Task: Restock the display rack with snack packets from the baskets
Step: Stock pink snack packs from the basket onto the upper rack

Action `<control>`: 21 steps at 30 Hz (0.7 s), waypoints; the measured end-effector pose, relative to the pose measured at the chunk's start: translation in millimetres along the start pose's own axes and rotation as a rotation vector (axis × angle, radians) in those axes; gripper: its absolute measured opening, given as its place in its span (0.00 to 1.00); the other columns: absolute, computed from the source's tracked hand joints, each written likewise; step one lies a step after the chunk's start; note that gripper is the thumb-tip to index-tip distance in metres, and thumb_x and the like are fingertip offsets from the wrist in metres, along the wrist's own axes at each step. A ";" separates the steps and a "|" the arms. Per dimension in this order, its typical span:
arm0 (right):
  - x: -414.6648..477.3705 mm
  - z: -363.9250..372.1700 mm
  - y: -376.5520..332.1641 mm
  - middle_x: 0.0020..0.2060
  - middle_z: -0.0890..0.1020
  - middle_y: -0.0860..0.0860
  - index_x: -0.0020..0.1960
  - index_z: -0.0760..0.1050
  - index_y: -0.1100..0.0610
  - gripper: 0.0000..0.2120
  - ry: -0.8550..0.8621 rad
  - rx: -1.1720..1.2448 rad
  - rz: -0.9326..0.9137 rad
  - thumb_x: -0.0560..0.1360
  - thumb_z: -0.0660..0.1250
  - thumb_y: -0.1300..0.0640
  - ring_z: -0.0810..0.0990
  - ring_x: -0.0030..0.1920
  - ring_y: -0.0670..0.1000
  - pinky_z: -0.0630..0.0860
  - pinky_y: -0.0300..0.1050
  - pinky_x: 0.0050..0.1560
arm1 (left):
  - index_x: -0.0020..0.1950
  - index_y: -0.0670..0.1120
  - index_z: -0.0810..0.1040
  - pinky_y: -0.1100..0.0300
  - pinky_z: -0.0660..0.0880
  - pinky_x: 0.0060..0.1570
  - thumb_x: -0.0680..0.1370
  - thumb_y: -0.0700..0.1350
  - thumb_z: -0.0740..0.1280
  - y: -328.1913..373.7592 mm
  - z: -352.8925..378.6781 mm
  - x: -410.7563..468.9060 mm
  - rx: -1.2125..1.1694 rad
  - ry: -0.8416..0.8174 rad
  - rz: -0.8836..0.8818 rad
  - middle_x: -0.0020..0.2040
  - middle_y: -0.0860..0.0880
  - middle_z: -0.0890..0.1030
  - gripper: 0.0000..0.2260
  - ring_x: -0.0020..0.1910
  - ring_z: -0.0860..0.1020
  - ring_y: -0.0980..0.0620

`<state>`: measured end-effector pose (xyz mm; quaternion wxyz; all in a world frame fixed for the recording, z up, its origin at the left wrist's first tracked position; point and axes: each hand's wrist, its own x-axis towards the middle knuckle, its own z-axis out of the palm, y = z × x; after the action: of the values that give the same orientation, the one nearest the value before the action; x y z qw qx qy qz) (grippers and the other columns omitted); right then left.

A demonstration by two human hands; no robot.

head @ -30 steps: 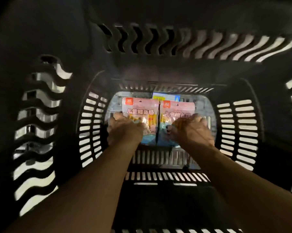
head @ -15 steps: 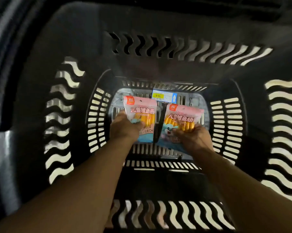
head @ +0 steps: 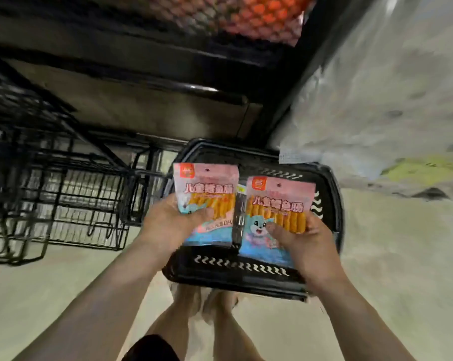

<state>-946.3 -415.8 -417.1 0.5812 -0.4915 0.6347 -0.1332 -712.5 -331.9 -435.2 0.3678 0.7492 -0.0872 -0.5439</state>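
Observation:
I hold two pink and blue snack packets above a stack of black plastic baskets on the floor. My left hand grips the left packet by its lower left part, thumb across the front. My right hand grips the right packet by its lower right part, thumb on the cartoon figure. Both packets face me upright, side by side, with orange sticks showing through their windows. The black wire display rack stands to the left, its lower tiers bare.
A dark shelf unit rises behind the baskets, with red and orange packed goods at the top. A pale wall or plastic sheet fills the right. My feet stand on the light floor just before the baskets.
Both hands have lifted the two packets from the bottom of the deep baskets to above the rim. My view has pulled back out of the baskets, so the rack and floor show.

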 end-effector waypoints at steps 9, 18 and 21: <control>-176.9 -50.1 -233.0 0.40 0.87 0.41 0.53 0.82 0.55 0.12 0.025 0.048 -0.287 0.72 0.78 0.62 0.84 0.39 0.38 0.77 0.31 0.41 | 0.53 0.44 0.85 0.61 0.82 0.42 0.73 0.39 0.78 192.8 -90.0 -217.6 0.032 0.012 0.369 0.41 0.53 0.88 0.10 0.41 0.85 0.53; -277.8 -68.9 -345.5 0.46 0.88 0.49 0.57 0.81 0.54 0.15 0.039 0.161 -0.491 0.73 0.78 0.61 0.88 0.47 0.50 0.85 0.48 0.47 | 0.53 0.49 0.85 0.52 0.80 0.51 0.73 0.42 0.79 286.3 -140.8 -339.6 -0.058 0.038 0.639 0.49 0.51 0.88 0.11 0.48 0.86 0.51; -294.6 -68.7 -368.5 0.46 0.88 0.45 0.56 0.81 0.51 0.14 0.065 0.173 -0.560 0.72 0.78 0.61 0.88 0.46 0.48 0.84 0.42 0.44 | 0.55 0.50 0.85 0.52 0.80 0.53 0.73 0.41 0.78 304.9 -153.4 -362.7 -0.070 0.041 0.690 0.49 0.52 0.88 0.11 0.49 0.87 0.51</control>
<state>-880.0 -391.4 54.4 0.5410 -0.5915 0.4789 -0.3579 -638.1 -287.2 55.2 0.5570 0.6733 -0.3094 -0.3751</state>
